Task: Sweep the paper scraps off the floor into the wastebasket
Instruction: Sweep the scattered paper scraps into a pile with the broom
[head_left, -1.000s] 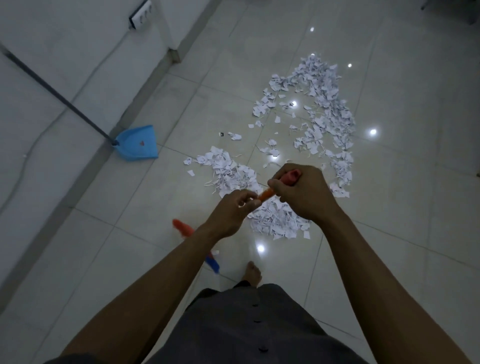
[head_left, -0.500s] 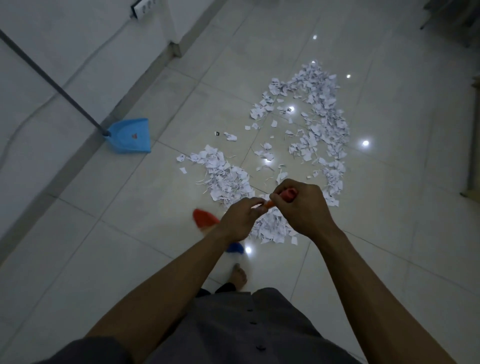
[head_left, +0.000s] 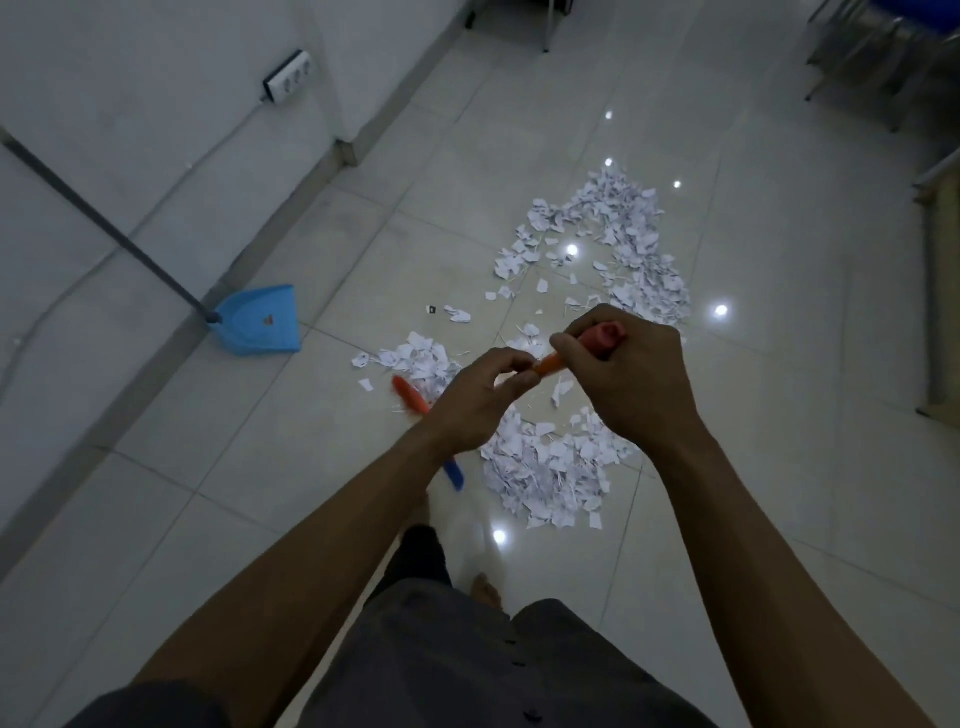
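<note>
Torn white paper scraps (head_left: 540, 467) lie strewn over the glossy pale tiled floor (head_left: 249, 467) in front of the person, in a loose ring: one thick heap close to their feet, a smaller patch to its left, and a long drift running away toward the far side of the room. Both hands are clenched on the thin orange plastic broom handle (head_left: 549, 366). The right hand (head_left: 631, 387) is fisted round its reddish top end. The left hand (head_left: 480, 402) grips the shaft just below, fingers curled round it, and the two hands nearly touch. Beneath the left wrist the orange-and-blue broom head (head_left: 413, 402) shows as a blur low over the floor, at the left edge of the near heap, beside the smaller patch. Off to the left, well apart from the scraps, a blue plastic dustpan (head_left: 260, 322) sits on the tiles by the wall, its long grey handle (head_left: 104, 223) slanting up to the left. A white socket strip (head_left: 288, 75) sits on that wall further along. One bare foot (head_left: 488, 590) peeks out below dark clothing
</note>
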